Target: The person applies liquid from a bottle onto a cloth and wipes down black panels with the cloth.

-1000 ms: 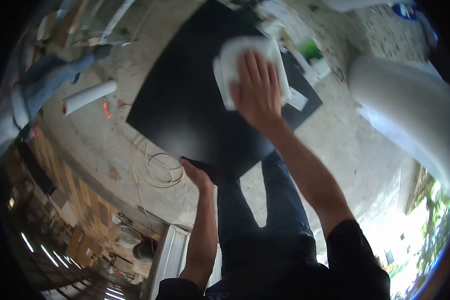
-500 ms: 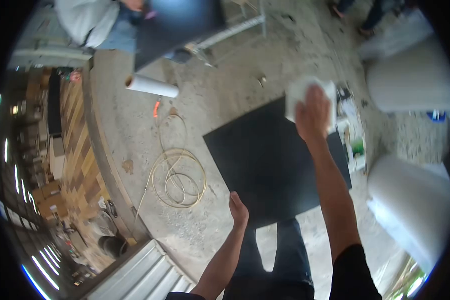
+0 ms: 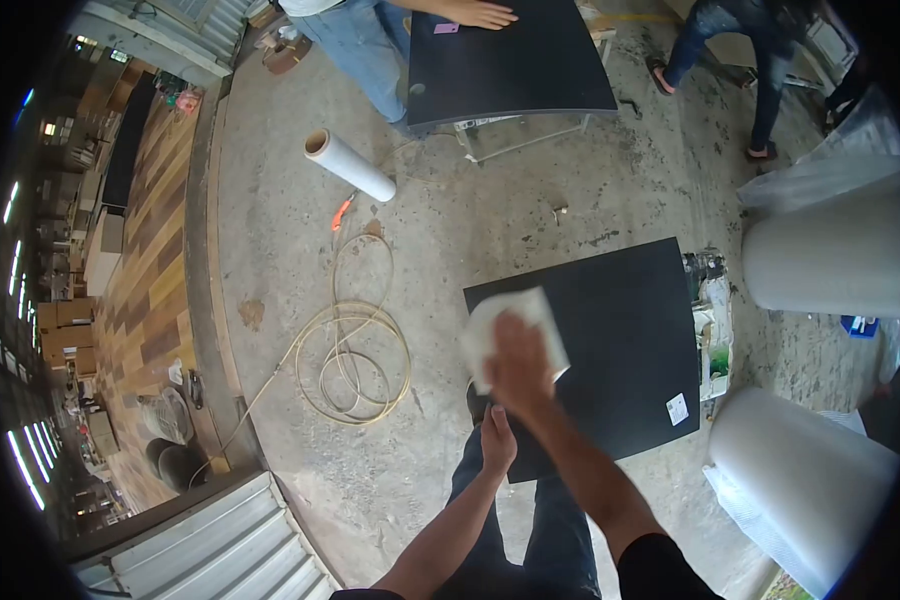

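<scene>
Bearing white label near one corner: flat black panel.

Your single cam sits on your head, looking fwd & steeply down, w/ your legs entering at the btm edge. It's a v. wide view: black rounded corners, bent straight lines. Your R hand & L hand show nr, below ctr, w/ the black panel alongside; the co-worker's panel is well off, up top.
</scene>
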The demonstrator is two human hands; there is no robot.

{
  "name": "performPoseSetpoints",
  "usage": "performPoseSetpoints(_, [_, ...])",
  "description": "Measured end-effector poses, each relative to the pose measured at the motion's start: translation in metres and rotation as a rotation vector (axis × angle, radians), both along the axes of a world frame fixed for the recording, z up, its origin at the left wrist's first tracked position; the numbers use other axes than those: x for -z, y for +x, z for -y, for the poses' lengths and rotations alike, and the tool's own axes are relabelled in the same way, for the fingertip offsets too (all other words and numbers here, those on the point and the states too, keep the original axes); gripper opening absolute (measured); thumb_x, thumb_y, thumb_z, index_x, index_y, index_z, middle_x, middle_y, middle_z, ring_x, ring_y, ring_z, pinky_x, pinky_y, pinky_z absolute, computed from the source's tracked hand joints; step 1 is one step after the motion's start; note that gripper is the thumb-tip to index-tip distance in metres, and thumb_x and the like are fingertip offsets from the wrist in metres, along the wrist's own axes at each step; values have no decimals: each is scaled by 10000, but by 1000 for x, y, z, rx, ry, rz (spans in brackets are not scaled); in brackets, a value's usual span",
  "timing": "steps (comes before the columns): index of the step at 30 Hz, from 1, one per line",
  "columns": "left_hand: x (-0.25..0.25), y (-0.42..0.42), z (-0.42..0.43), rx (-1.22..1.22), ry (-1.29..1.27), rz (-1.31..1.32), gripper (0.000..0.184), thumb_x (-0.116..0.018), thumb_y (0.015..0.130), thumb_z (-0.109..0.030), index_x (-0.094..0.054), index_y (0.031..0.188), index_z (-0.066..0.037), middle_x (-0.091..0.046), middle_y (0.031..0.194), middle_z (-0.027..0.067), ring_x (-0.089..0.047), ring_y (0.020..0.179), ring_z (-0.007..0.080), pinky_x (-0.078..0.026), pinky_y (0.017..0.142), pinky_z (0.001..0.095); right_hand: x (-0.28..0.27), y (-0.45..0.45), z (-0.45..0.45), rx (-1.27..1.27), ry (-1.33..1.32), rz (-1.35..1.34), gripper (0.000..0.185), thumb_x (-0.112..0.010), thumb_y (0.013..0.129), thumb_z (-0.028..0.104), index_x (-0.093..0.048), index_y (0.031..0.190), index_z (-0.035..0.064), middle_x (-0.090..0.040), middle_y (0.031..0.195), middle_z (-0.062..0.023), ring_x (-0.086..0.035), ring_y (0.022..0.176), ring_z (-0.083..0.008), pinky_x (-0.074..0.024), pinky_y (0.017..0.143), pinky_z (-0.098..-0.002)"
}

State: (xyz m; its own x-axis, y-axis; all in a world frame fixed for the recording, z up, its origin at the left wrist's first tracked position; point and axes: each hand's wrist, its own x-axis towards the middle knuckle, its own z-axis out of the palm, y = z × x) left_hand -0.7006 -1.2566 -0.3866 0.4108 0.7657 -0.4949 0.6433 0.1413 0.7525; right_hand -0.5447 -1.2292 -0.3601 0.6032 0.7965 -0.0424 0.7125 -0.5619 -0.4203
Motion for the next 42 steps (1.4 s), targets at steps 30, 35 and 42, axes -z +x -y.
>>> performPoseSetpoints(30, [-2,11,5,-102,141,34,562,-334,1121,-442,-622,1081,39,-672,972,231,-634,924,379,-479,862,403,-15,-4,223,85,-166,-36,685,-529,976,373,-384,1547,24,-394,1599,-180,-345,1495,-384,-219,1229,-588])
performPoseSetpoints(35, [4,9,5,-99,167,36,592,-333,1118,-466,-627,1097,47,-677,987,238,-638,939,378,-479,871,411,-15,104,154,231,-57,87,683,-558,976,307,-361,1558,7,-365,1613,-207,-323,1506,-392,-225,1237,-564])
performPoseSetpoints(42, [2,4,5,-90,145,2,614,-333,1118,-469,-625,1147,70,-693,1048,243,-647,1005,375,-474,927,406,8,197,158,479,9,318,610,-474,1041,320,-360,1569,35,-386,1616,-174,-352,1500,-361,-235,1240,-524])
